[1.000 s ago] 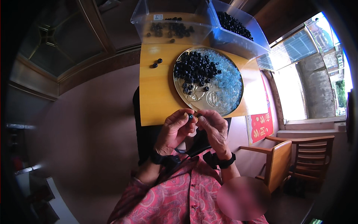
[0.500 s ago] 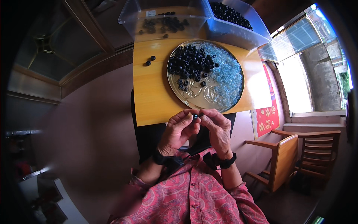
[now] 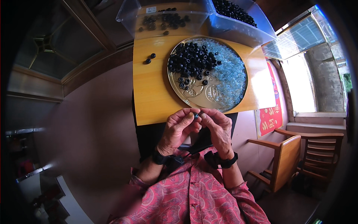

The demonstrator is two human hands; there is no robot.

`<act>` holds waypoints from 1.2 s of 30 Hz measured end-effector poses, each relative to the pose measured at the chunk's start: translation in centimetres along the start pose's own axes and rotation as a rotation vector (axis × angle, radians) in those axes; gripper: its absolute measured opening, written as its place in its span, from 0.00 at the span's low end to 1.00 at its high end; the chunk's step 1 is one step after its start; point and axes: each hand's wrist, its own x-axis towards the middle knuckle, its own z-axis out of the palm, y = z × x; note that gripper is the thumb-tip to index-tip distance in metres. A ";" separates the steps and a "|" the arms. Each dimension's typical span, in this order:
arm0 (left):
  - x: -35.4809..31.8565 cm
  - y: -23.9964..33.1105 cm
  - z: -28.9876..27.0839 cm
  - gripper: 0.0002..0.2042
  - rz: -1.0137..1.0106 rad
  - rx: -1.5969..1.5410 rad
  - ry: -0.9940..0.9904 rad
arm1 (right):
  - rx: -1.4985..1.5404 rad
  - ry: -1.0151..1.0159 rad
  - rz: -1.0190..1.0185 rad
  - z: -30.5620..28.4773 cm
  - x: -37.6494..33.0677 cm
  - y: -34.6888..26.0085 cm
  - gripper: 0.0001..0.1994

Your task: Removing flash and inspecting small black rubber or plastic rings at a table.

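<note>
Just past the table's front edge, my two hands meet at the fingertips. My left hand (image 3: pixel 174 130) pinches a small black cap-like piece (image 3: pixel 196 116) with a pale blue ring showing in its hole. My right hand (image 3: pixel 219 128) is closed in a pinch right beside it; something small and dark shows at its fingertips, too little to name. Beyond them lies a round metal tray (image 3: pixel 179 93) with an embossed floor. A heap of black hollow pieces (image 3: pixel 188 61) covers its left side, and many small clear-blue pieces (image 3: pixel 232 76) spread over its right.
Two loose black pieces (image 3: pixel 148 61) lie left of the tray on the yellow wooden table (image 3: pixel 149 100). At the back stand a clear plastic bin (image 3: pixel 128 22) and another bin (image 3: pixel 238 35) full of black pieces. Wooden chairs (image 3: pixel 285 160) are at the right, below a window.
The view has shifted slightly, so the tray and bins sit a little differently in the picture. Both hands keep the same pinch, with the black piece turned only slightly.
</note>
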 end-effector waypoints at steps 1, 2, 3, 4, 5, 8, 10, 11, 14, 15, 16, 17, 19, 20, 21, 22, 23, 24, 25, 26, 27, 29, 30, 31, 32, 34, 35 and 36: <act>0.0 0.0 0.0 0.13 -0.003 -0.004 0.001 | 0.000 -0.001 0.000 0.0 0.0 0.0 0.11; 0.1 0.0 0.0 0.13 -0.006 -0.007 0.002 | -0.017 0.005 0.018 0.0 0.0 -0.1 0.11; 0.1 0.0 0.0 0.13 -0.006 -0.007 0.002 | -0.035 0.011 0.035 0.0 0.0 -0.1 0.11; 0.0 0.0 0.0 0.13 -0.004 -0.007 0.005 | -0.034 0.011 0.035 -0.1 0.1 0.0 0.11; 0.0 0.0 0.1 0.13 -0.003 -0.008 0.007 | -0.031 0.005 0.021 -0.2 0.1 0.2 0.11; 0.1 0.0 0.1 0.13 -0.011 0.006 -0.002 | 0.007 -0.011 0.016 -0.4 0.1 0.2 0.11; 0.1 0.0 0.2 0.13 -0.025 -0.027 -0.008 | 0.042 -0.021 0.025 -0.4 0.0 0.3 0.10; 0.1 0.0 0.3 0.13 -0.038 -0.059 -0.013 | 0.081 -0.020 0.015 -0.4 0.0 0.4 0.09; 0.4 -0.4 0.1 0.13 -0.040 -0.163 -0.044 | 0.135 -0.009 -0.015 -0.4 -0.1 0.7 0.07; 0.5 -0.3 0.1 0.13 -0.040 -0.163 -0.044 | 0.149 0.002 -0.034 -0.4 -0.1 0.8 0.07; 0.5 -0.3 0.3 0.13 -0.041 -0.169 -0.043 | 0.149 0.002 -0.034 -0.3 0.0 0.8 0.07; 0.5 -0.3 0.3 0.13 -0.040 -0.175 -0.042 | 0.167 -0.002 -0.073 -0.2 0.0 0.9 0.06; 0.5 -0.5 0.2 0.13 -0.039 -0.151 -0.036 | 0.185 -0.007 -0.112 -0.1 0.1 1.1 0.06; 0.5 -0.6 0.2 0.13 -0.042 -0.128 -0.030 | 0.219 -0.009 -0.109 -0.2 0.1 1.2 0.05; 0.5 -0.5 0.4 0.13 -0.042 -0.128 -0.029 | 0.253 -0.012 -0.105 -0.2 0.1 1.2 0.05; 0.5 -0.4 0.6 0.13 -0.044 -0.111 -0.025 | 0.252 -0.013 -0.104 -0.2 0.1 1.1 0.05; 0.5 -0.3 0.7 0.13 -0.046 -0.094 -0.021 | 0.287 -0.007 -0.092 -0.2 0.1 1.0 0.05; 0.5 -0.3 0.7 0.13 -0.045 -0.094 -0.020 | 0.322 -0.002 -0.080 -0.2 0.1 1.0 0.05; 0.5 -0.3 0.7 0.13 -0.051 -0.086 -0.008 | 0.322 -0.002 -0.080 -0.3 0.1 1.0 0.05; 0.5 -0.3 0.6 0.13 -0.057 -0.078 0.004 | 0.300 -0.003 -0.090 -0.3 0.1 1.1 0.05; 0.5 -0.3 0.6 0.13 -0.057 -0.078 0.004 | 0.279 -0.003 -0.100 -0.4 0.1 1.2 0.05; 0.5 -0.5 0.6 0.12 -0.040 -0.088 -0.004 | 0.249 -0.001 -0.119 -0.5 0.1 1.5 0.05; 0.5 -0.6 0.6 0.12 -0.040 -0.089 -0.004 | 0.219 0.001 -0.139 -0.5 0.1 1.6 0.05; 0.5 -0.7 0.6 0.12 -0.034 -0.085 -0.001 | 0.219 0.001 -0.139 -0.6 0.1 1.8 0.05; 0.6 -0.7 0.6 0.12 -0.029 -0.081 0.003 | 0.197 0.008 -0.150 -0.7 0.1 1.9 0.05; 0.6 -0.7 0.7 0.12 -0.032 -0.086 0.006 | 0.176 0.015 -0.161 -0.7 0.1 2.0 0.05; 0.6 -0.7 0.7 0.12 -0.035 -0.092 0.009 | 0.167 0.015 -0.166 -0.6 0.1 2.0 0.05; 0.6 -0.7 0.6 0.12 -0.035 -0.093 0.010 | 0.159 0.014 -0.170 -0.6 0.1 1.9 0.05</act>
